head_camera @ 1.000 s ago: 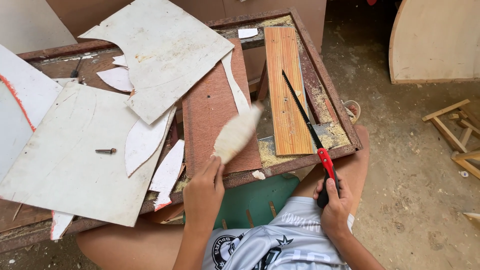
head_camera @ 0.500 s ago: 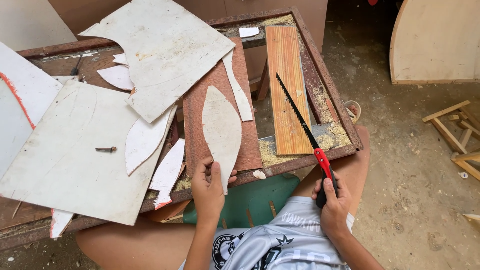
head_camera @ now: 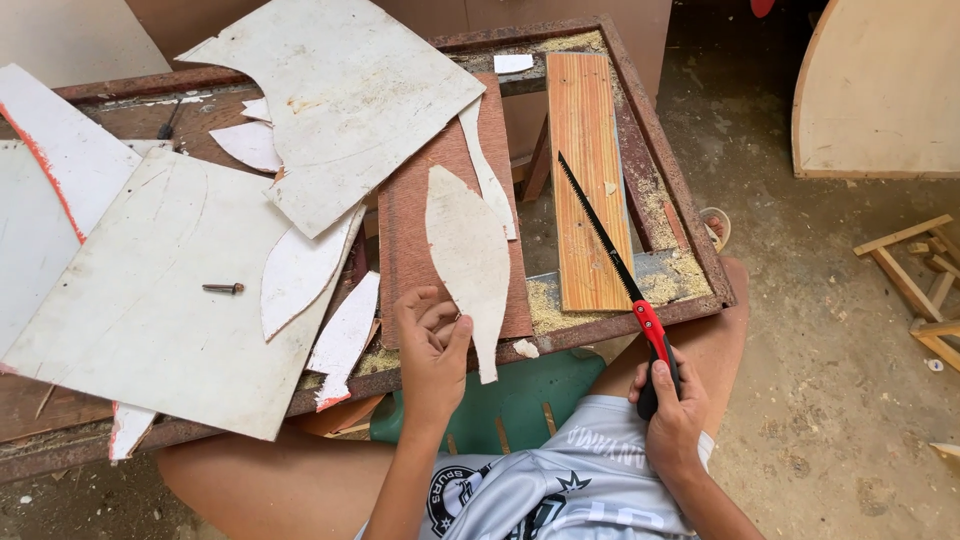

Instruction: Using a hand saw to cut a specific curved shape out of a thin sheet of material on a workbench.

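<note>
Left hand point(head_camera: 432, 345) rests at the near edge of the workbench point(head_camera: 690, 255), fingers loosely curled and open, gripping nothing. Its thumb tip lies against the narrow lower end of a leaf-shaped cutout point(head_camera: 468, 255). The cutout lies flat on a reddish-brown board point(head_camera: 405, 235), wide part toward the far side, its thin tail reaching past the board's near edge.

Right hand point(head_camera: 672, 410) is closed around the black handle of a hand saw point(head_camera: 610, 255). The saw has a red collar and a dark toothed blade. The blade runs diagonally up and left, lying across an orange striped plank point(head_camera: 585, 130) and pointing away from the person.

Left of the cutout, several white sheet offcuts point(head_camera: 130, 310) lie overlapping. A larger white sheet point(head_camera: 340, 90) with curved cuts covers the far part of the bench. A small dark screw point(head_camera: 224, 288) sits on the near sheet. Sawdust is scattered along the bench frame near the plank. A green stool seat point(head_camera: 520, 395) shows below the bench edge, between the person's knees
</note>
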